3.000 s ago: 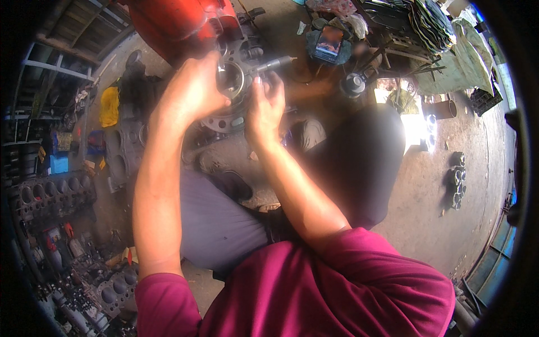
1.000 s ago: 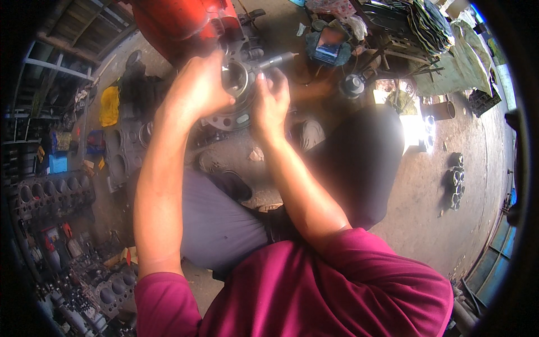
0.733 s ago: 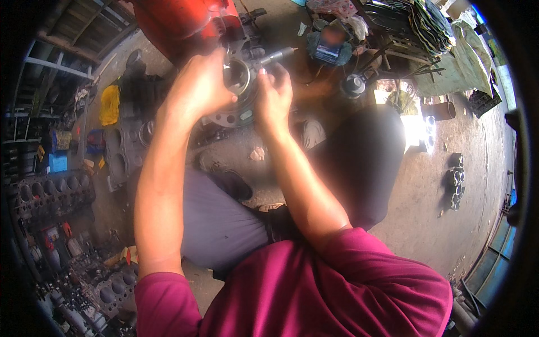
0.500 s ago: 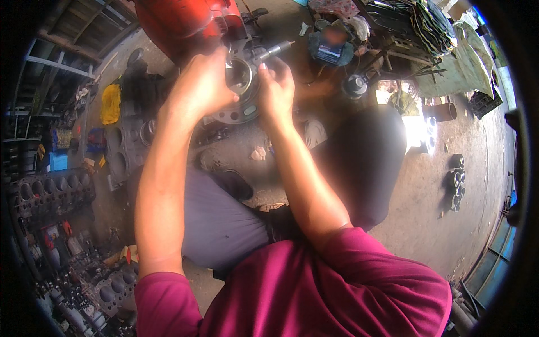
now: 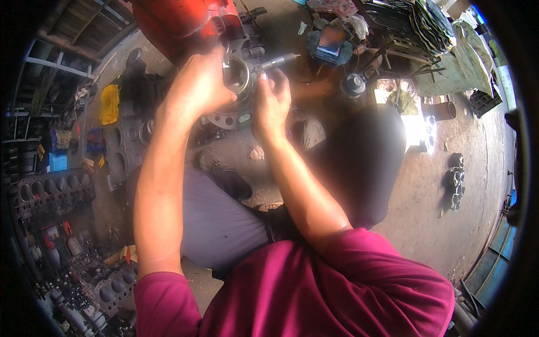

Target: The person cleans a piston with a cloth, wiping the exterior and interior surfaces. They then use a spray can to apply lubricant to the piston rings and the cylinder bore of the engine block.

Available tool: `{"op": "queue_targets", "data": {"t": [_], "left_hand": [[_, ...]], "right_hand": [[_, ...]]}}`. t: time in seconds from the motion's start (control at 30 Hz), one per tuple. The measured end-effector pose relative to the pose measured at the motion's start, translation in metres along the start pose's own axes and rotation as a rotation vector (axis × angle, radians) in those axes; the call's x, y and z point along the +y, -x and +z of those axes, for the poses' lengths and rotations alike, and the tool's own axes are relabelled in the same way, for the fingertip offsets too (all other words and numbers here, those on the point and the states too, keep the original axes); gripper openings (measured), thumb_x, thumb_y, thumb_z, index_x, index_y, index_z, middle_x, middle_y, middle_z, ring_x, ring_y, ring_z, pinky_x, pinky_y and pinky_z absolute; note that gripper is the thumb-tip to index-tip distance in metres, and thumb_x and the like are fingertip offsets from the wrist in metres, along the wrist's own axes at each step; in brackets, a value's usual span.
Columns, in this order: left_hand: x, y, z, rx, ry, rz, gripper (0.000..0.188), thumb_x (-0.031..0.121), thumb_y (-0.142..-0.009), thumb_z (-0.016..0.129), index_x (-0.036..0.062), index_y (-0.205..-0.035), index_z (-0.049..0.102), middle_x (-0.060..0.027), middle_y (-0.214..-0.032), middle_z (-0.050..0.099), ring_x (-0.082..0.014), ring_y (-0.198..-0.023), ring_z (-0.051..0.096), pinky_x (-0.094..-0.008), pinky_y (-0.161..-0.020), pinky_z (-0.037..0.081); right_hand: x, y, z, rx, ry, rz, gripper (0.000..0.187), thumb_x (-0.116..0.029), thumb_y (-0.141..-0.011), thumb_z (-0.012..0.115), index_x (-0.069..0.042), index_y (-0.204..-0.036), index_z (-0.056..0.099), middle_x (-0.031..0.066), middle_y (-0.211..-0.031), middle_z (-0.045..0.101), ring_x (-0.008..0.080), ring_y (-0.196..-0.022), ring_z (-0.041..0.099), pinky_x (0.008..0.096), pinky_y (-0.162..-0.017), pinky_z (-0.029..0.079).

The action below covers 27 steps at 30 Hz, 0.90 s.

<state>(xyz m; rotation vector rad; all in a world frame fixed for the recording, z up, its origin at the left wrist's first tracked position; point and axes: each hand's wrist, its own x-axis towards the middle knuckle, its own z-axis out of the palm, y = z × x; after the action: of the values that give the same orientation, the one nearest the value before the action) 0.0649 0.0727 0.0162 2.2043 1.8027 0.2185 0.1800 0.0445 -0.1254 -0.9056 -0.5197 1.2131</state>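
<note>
My left hand (image 5: 197, 85) is closed around the left side of a micrometer (image 5: 282, 61), by its rounded metal frame. The thimble slants up to the right, past the fingers of my right hand (image 5: 272, 105). That hand is curled just under the thimble with its thumb raised against it; the exact contact is partly hidden. Below both hands lies a round, flat metal engine part (image 5: 227, 120) with holes round its rim. My left hand hides some of it, and of the micrometer's frame.
A red machine body (image 5: 179, 25) stands just beyond my hands. Engine blocks (image 5: 53, 191) line the left side, near a yellow cloth (image 5: 110, 104). A cluttered rack (image 5: 401, 36) is at the far right. Small metal cylinders (image 5: 456, 182) stand on the right-hand floor.
The micrometer's thimble end has come down slightly toward me, and my right hand has lowered with it. My left hand has hardly moved.
</note>
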Motion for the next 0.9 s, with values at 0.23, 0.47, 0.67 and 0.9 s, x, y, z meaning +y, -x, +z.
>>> {"op": "queue_targets", "data": {"t": [0.23,0.47,0.67,0.9], "left_hand": [[0.001,0.0,0.0,-0.001,-0.001,0.002,0.066,0.009,-0.063,0.094,-0.004,-0.118,0.061,-0.0292,-0.099,0.072,-0.0431,-0.103,0.072,-0.0471,-0.088,0.056],[0.0,0.0,0.0,-0.015,0.016,0.006,0.065,0.008,-0.063,0.094,-0.0047,-0.118,0.061,-0.029,-0.101,0.073,-0.0429,-0.104,0.071,-0.0467,-0.089,0.056],[-0.002,-0.001,0.001,-0.006,0.004,0.031,0.065,0.009,-0.064,0.093,-0.0048,-0.118,0.061,-0.0287,-0.102,0.073,-0.0429,-0.104,0.071,-0.0463,-0.09,0.056],[0.001,-0.001,0.0,-0.027,-0.014,-0.014,0.066,0.011,-0.063,0.094,-0.0041,-0.117,0.061,-0.0286,-0.099,0.073,-0.0429,-0.103,0.072,-0.0466,-0.088,0.056]], "right_hand": [[0.001,-0.005,0.0,0.0,0.032,0.009,0.048,-0.016,-0.103,0.062,0.005,-0.143,0.044,0.0051,-0.089,0.06,0.0111,-0.074,0.056,0.0254,-0.062,0.047],[-0.014,-0.008,0.007,0.032,0.062,0.054,0.045,-0.015,-0.102,0.063,0.005,-0.14,0.049,0.0061,-0.093,0.062,0.0108,-0.076,0.057,0.0263,-0.063,0.048],[-0.019,-0.019,0.007,-0.016,0.14,0.078,0.045,-0.014,-0.102,0.064,0.005,-0.14,0.05,0.0066,-0.096,0.063,0.0105,-0.078,0.058,0.0263,-0.067,0.049],[-0.014,-0.007,0.005,0.047,0.174,0.051,0.047,-0.018,-0.102,0.065,0.005,-0.139,0.05,0.0073,-0.099,0.063,0.0122,-0.083,0.059,0.028,-0.071,0.049]]}}
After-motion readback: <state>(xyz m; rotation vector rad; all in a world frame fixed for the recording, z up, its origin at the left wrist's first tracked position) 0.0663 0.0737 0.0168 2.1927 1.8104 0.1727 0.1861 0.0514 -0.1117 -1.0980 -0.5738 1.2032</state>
